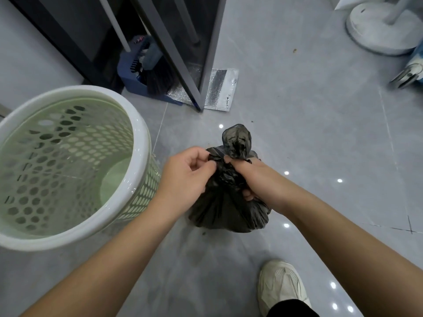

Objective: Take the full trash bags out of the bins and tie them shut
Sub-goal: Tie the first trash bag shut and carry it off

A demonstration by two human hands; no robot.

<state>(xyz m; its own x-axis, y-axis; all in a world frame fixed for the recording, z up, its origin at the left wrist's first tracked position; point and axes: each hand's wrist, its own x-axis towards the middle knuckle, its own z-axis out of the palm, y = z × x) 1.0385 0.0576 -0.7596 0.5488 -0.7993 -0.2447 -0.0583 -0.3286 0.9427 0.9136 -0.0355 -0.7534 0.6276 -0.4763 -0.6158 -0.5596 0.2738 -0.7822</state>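
— Grey glossy tile floor [309, 124]: how much room?
— Plenty to the right and toward the near edge. Only a beige mesh sneaker [281, 284] at the bottom edge, right of centre.
— And on the left?
— Crowded by a pale green perforated plastic bin with a white rim [143, 143], upright, rim just beside the left forearm.
— Whereabouts of the black plastic trash bag [229, 211]?
— Out of the bin, just right of it, low at the floor between both wrists. Touching the tile or not, cannot tell.
— Fingers?
— Left hand [183, 177] pinching the twisted neck between thumb and forefinger. Right hand [261, 179] clenched round the same neck, a puffed loop of plastic standing above it.
— Far edge?
— Dark metal door frame [183, 56] with a silver foil pouch [220, 88] at its foot, well apart from the bag. White round stand base [377, 30] in the top right corner.
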